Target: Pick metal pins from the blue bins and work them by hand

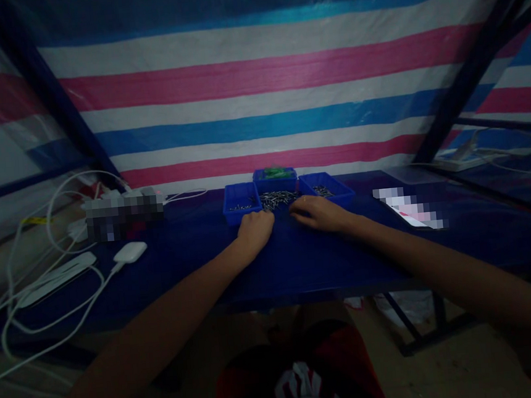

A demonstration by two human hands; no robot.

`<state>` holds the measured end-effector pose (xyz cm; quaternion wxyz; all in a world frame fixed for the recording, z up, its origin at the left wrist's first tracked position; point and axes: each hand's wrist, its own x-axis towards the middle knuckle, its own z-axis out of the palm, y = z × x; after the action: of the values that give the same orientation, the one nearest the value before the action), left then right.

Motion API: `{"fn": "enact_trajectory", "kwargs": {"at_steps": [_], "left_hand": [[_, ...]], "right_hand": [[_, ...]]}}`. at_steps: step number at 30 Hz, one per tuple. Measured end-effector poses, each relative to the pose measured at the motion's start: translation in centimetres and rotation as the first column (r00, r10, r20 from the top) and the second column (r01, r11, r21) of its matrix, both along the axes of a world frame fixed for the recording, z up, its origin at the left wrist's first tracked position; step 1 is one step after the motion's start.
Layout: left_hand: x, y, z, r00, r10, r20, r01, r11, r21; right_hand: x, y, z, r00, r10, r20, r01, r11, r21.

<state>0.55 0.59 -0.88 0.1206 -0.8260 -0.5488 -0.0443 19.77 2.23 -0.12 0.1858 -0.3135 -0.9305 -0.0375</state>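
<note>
A loose heap of small, thin metal pieces that look like screws (278, 198) lies on the blue table between the bins. My left hand (255, 231) rests at the near left edge of the heap, fingers curled closed. Across from it, my right hand (319, 213) is at the heap's right side, with bent fingers turned toward the pieces. What either hand holds, if anything, is hidden or too small to make out. Similar pieces lie in the left blue bin (241, 192) and the right blue bin (336, 183). Green material (276, 172) fills the rear blue bin (261, 176).
At right lies a phone with a lit screen (406, 208). White cables (66, 315), a white charger (131, 252) and a flat pale device (59, 279) crowd the left. Blue frame posts (69, 111) and a striped sheet (255, 76) close off the back.
</note>
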Motion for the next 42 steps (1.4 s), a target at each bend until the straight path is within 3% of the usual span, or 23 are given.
{"fn": "enact_trajectory", "kwargs": {"at_steps": [5, 36, 42], "left_hand": [[0.2, -0.3, 0.0, 1.0, -0.007, -0.014, 0.007, 1.0, 0.009], [0.2, -1.1, 0.6, 0.995, -0.038, -0.092, 0.042, 0.998, 0.039], [0.2, -0.9, 0.4, 0.998, 0.011, -0.067, -0.007, 0.998, 0.062]], "right_hand": [[-0.6, -0.2, -0.6, 0.988, 0.121, 0.095, -0.113, 0.989, -0.093], [-0.1, 0.0, -0.6, 0.99, 0.135, 0.039, -0.125, 0.975, -0.184], [-0.1, 0.0, -0.6, 0.99, 0.135, 0.044, -0.124, 0.972, -0.198]]}}
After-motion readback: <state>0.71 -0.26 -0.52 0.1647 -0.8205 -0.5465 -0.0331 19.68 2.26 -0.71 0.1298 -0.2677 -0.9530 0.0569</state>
